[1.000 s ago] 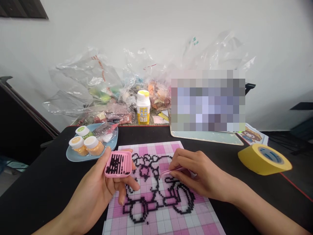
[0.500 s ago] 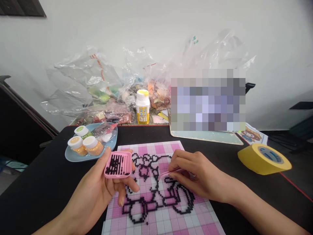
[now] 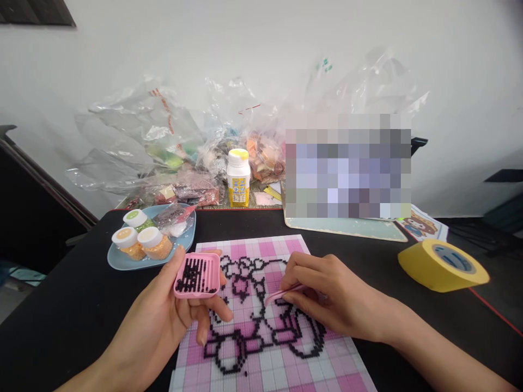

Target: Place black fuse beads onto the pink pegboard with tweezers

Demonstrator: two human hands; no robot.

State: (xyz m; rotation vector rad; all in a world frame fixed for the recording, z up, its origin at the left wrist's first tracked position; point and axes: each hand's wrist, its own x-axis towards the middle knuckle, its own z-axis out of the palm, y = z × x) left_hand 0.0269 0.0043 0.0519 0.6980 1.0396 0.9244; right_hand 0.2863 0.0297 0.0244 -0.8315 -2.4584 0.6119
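My left hand (image 3: 163, 316) grips a small pink ridged tray (image 3: 211, 272) by its sides, over the left edge of the pegboard. Black beads (image 3: 192, 275) lie in the tray's grooves. Pinched between the fingers of my right hand (image 3: 330, 294) is a pair of pink tweezers (image 3: 280, 295), its tip low over the board. Whether the tip holds a bead is too small to tell. Under both hands lies the pink-and-white checked pegboard (image 3: 281, 375), where black beads (image 3: 229, 372) form the outline of a figure. My right hand covers part of that outline.
A blue plate (image 3: 122, 262) at left bears several bead jars (image 3: 154, 243) and small bags. Behind stand a white-and-yellow bottle (image 3: 238, 179) and clear plastic bags (image 3: 139, 147). A yellow tape roll (image 3: 425, 267) sits at right on the black mat. One area at the back is pixelated.
The tweezers' tip and my right hand have shifted very slightly downward. My left hand holds the tray in nearly the same place.
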